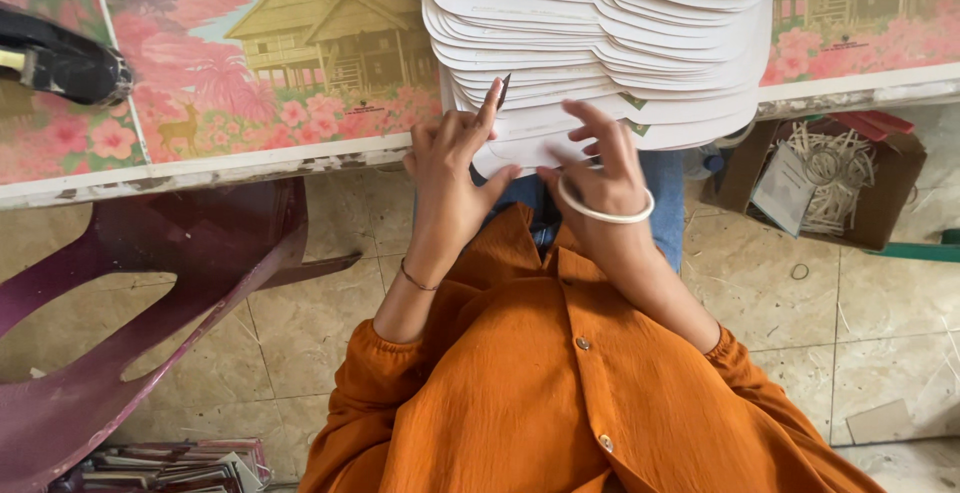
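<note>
The left hand (pixel 452 168) is pinching the lowest white fan-shaped card (pixel 530 153) of the overlapping stack (pixel 600 33) at the printed table's edge (pixel 250 168), while the right hand (pixel 598 163), fingers spread and unclenched, is pressing it flat, seemingly steadying it.
</note>
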